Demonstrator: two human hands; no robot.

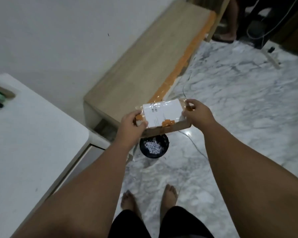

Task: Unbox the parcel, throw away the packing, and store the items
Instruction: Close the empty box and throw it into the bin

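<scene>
A white worktop (33,134) was seen at far left. The left hand (130,123) was closed on the left end of the parcel (163,115), thumb on top. The parcel, a taped cardboard box bearing a white label (163,113), was held level in the air above a black bin (154,147) on the marble floor (239,100). The right hand (195,112) was closed on the parcel's right end.

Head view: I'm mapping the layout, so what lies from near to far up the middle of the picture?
Bare feet → black bin → parcel held in both hands → long cardboard box.
</scene>
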